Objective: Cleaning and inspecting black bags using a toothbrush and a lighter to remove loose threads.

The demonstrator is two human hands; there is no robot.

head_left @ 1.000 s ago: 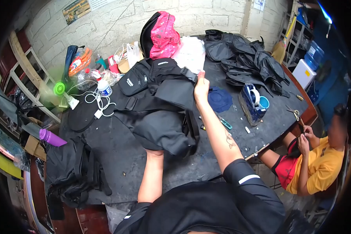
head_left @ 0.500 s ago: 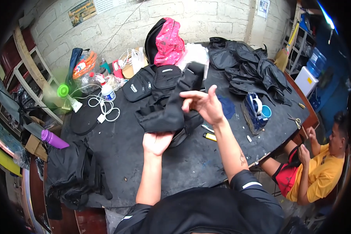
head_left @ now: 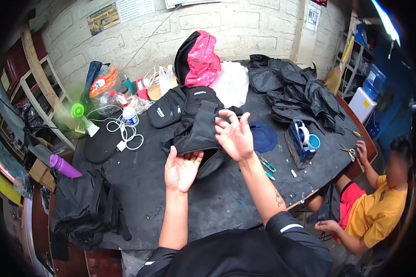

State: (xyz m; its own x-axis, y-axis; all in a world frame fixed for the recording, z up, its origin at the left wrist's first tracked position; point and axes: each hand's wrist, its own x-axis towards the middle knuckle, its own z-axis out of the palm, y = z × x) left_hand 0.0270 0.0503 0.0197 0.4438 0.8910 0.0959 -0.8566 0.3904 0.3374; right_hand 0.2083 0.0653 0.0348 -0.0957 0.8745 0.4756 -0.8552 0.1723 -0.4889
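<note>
Green fan, purple tumbler, spray bottle, blue water jug.

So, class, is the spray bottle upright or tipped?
Upright: the spray bottle stands base-down on the table, its trigger head at the top.

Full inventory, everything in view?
Bag: 1, black, at hands
Other bags: uncounted, black, behind it
Backpack: 1, pink/black, rear
Bundle: 1, white, rear
Rear pile: 1, black, rear right
Front pile: 1, black, front left
Cloth: 1, blue, right
Tape dispenser: 1, blue, right
Scissors: 1, yellow-handled, right
Spray bottle: 1, white, left
Clutter: uncounted, mixed, left
Fan: 1, green, left
Flask: 1, purple, left
Water dispenser: 1, white, right
Co-worker: 1, yellow shirt, right
Table: 1, black, centre
Left hand: 1, bare, under bag
Right hand: 1, bare, by bag
</note>
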